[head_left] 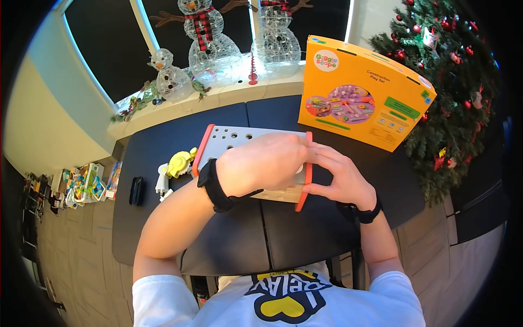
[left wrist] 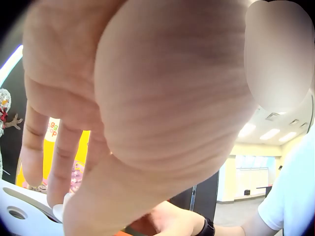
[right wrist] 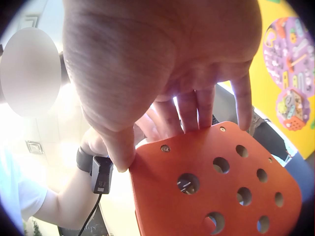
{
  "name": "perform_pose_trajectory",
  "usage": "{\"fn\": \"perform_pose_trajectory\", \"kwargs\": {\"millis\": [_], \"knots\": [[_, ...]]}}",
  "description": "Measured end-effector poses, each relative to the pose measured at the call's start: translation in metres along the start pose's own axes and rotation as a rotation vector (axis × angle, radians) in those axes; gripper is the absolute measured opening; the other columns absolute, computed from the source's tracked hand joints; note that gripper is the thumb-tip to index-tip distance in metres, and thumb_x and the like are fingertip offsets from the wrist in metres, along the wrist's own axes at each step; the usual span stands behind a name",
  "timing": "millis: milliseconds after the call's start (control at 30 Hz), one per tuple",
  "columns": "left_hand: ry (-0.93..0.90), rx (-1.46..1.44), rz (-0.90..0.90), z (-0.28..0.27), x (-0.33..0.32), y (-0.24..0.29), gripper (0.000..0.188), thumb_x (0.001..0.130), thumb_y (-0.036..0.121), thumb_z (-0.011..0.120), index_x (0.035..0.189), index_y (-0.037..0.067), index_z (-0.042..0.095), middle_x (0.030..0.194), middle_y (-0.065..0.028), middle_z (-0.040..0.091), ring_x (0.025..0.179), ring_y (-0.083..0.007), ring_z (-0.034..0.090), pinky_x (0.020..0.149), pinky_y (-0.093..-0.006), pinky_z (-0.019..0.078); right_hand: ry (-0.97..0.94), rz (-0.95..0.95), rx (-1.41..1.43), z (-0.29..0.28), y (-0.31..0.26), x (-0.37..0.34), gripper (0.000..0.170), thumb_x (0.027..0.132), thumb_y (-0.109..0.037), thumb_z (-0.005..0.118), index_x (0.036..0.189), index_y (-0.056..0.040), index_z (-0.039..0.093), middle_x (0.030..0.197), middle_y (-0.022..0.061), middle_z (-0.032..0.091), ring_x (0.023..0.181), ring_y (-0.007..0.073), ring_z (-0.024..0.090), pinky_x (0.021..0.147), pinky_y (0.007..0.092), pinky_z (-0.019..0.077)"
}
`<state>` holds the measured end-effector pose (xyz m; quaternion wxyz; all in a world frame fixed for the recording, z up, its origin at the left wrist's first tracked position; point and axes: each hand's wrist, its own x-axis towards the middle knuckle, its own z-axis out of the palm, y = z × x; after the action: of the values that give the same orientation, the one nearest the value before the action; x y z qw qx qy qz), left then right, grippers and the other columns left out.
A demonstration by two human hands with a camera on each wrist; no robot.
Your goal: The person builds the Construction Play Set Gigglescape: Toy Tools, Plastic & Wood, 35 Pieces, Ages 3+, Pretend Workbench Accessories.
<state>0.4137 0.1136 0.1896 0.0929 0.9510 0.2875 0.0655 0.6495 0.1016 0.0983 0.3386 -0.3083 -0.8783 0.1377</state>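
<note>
A toy workbench box with a grey, holed top [head_left: 220, 133] and orange-red side panels [right wrist: 231, 177] stands on the black table. My left hand [head_left: 261, 163] reaches across to the right end of the grey top. Between its thumb and fingers it pinches a small white piece [left wrist: 59, 210], mostly hidden by the hand. My right hand [head_left: 343, 177] holds the right side panel at its upper edge, the thumb at the front corner and the fingers over the top. Left of the box lie a yellow toy part [head_left: 180, 163] and a white toy part [head_left: 162, 180].
An orange-yellow play set carton [head_left: 359, 92] stands at the table's back right. A small black case [head_left: 137, 191] lies at the left edge. Wire snowmen [head_left: 212, 43] line the window sill, and a decorated Christmas tree [head_left: 452, 92] is at the right.
</note>
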Motion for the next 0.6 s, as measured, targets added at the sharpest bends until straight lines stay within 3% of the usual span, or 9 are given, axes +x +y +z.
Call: {"fn": "perform_pose_trajectory", "kwargs": {"millis": [33,133,233,333,433,533,600], "knots": [[0.021,-0.021,-0.026,-0.001,0.000,0.002,0.029,0.079,0.011,0.083,0.104,0.001,0.073,0.097,-0.0180,0.070,0.099,-0.0404,0.068,0.086,-0.0467,0.0555,-0.003,-0.001,-0.001,-0.001,-0.001,0.000,0.061,0.081,-0.039,0.089,0.126,-0.0027,0.070,0.139,0.0172,0.066,0.134,0.0378,0.059,0.113,0.0462,0.0480],[-0.141,0.011,-0.286,-0.015,0.008,0.014,0.029,0.079,0.011,0.083,0.104,0.000,0.074,0.098,-0.0186,0.070,0.097,-0.0406,0.069,0.086,-0.0470,0.0559,-0.011,-0.002,0.009,-0.001,-0.001,0.001,0.060,0.081,-0.038,0.089,0.126,-0.0031,0.070,0.139,0.0163,0.066,0.135,0.0373,0.059,0.113,0.0462,0.0478],[-0.185,0.096,-0.301,-0.016,0.010,0.015,0.030,0.079,0.013,0.083,0.105,0.000,0.075,0.098,-0.0190,0.070,0.096,-0.0408,0.070,0.085,-0.0467,0.0563,-0.014,0.002,0.011,0.000,0.000,0.000,0.060,0.081,-0.038,0.089,0.127,-0.0036,0.070,0.140,0.0160,0.066,0.136,0.0372,0.058,0.113,0.0463,0.0475],[-0.063,0.004,-0.090,0.003,0.006,-0.004,0.032,0.079,0.014,0.084,0.108,0.002,0.076,0.098,-0.0187,0.070,0.097,-0.0409,0.070,0.086,-0.0462,0.0563,-0.021,0.010,-0.001,0.000,0.002,-0.001,0.060,0.081,-0.038,0.089,0.127,-0.0040,0.070,0.140,0.0160,0.065,0.136,0.0371,0.057,0.114,0.0464,0.0472],[-0.004,-0.023,-0.035,0.005,0.002,-0.010,0.034,0.079,0.015,0.084,0.110,0.004,0.076,0.098,-0.0186,0.069,0.097,-0.0413,0.069,0.086,-0.0457,0.0562,-0.026,0.014,0.002,-0.001,0.000,-0.001,0.060,0.082,-0.038,0.089,0.127,-0.0043,0.070,0.141,0.0158,0.065,0.137,0.0369,0.057,0.114,0.0463,0.0471],[0.124,-0.057,-0.011,-0.001,-0.003,-0.006,0.030,0.080,0.013,0.082,0.107,0.001,0.076,0.097,-0.0191,0.070,0.095,-0.0416,0.070,0.085,-0.0461,0.0564,-0.027,0.014,0.011,-0.001,-0.001,0.000,0.060,0.082,-0.038,0.088,0.128,-0.0045,0.070,0.141,0.0155,0.065,0.138,0.0364,0.057,0.114,0.0461,0.0470],[-0.022,-0.034,-0.167,-0.013,0.001,0.003,0.028,0.080,0.011,0.080,0.105,-0.001,0.076,0.096,-0.0195,0.071,0.093,-0.0420,0.070,0.085,-0.0466,0.0566,-0.025,0.011,0.015,-0.001,0.000,0.000,0.060,0.082,-0.038,0.088,0.128,-0.0045,0.070,0.142,0.0153,0.065,0.138,0.0362,0.057,0.114,0.0459,0.0470]]}}
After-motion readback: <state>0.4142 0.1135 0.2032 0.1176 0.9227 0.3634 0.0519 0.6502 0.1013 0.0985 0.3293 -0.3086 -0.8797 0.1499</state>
